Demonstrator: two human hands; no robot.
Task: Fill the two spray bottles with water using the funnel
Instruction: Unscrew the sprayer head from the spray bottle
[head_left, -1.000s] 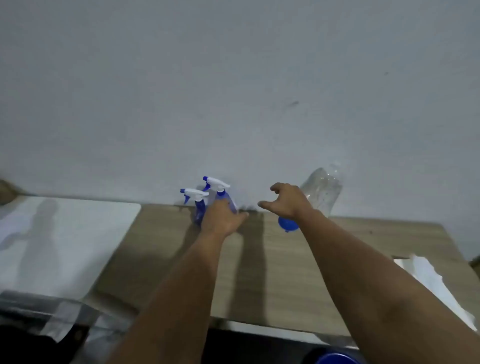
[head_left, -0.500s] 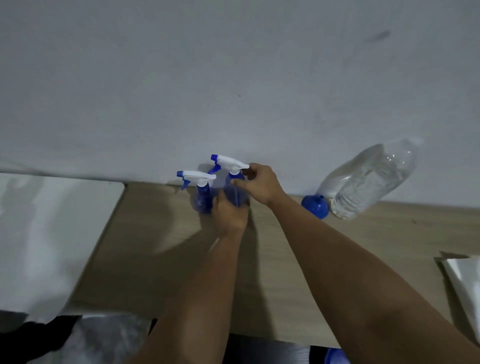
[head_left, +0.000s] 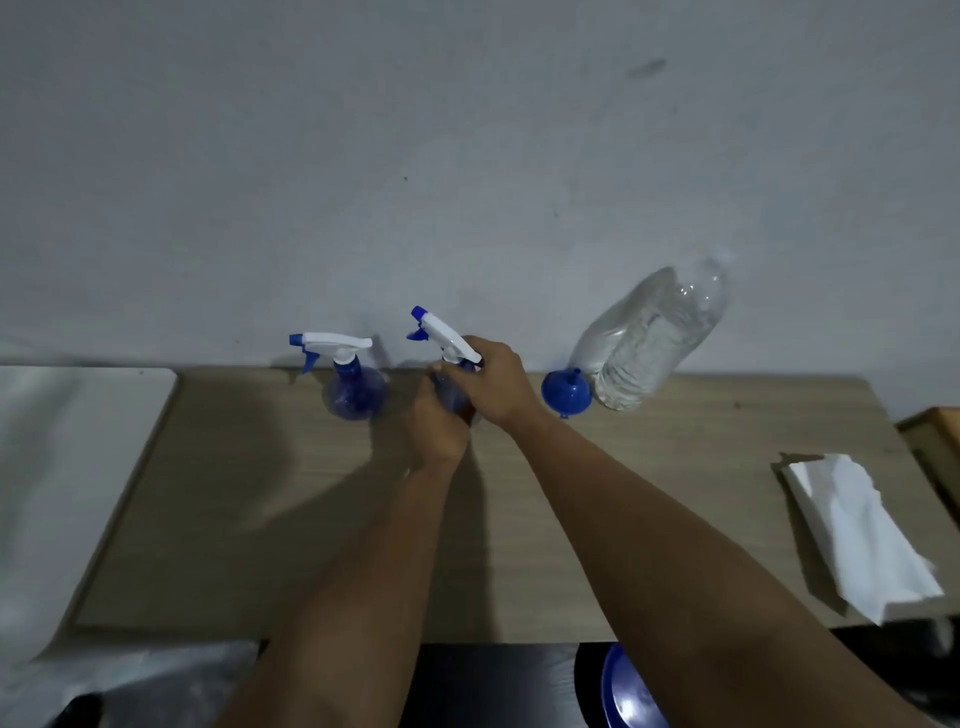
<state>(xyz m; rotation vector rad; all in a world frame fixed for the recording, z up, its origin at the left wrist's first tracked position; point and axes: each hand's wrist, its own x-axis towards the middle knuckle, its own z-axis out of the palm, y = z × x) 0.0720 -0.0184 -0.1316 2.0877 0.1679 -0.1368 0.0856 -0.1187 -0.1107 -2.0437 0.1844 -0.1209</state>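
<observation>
Two blue spray bottles with white trigger heads stand at the back of the wooden table (head_left: 322, 519), by the wall. The left spray bottle (head_left: 353, 387) stands alone. My left hand (head_left: 439, 426) wraps the body of the right spray bottle (head_left: 448, 340), which is mostly hidden. My right hand (head_left: 493, 382) grips that bottle's neck, just under its tilted white trigger head. A blue funnel (head_left: 566, 394) lies on its side to the right. Beside it a large clear water bottle (head_left: 649, 338) leans against the wall.
A crumpled white paper towel (head_left: 857, 535) lies at the table's right edge. A white sheet (head_left: 67, 467) covers the surface to the left. A blue round object (head_left: 623, 696) shows below the table's front edge. A wooden edge (head_left: 935, 436) sits at far right.
My left hand has closed around the right spray bottle and my right hand has moved from the funnel area onto its neck. The trigger head now tilts. The view has dropped lower.
</observation>
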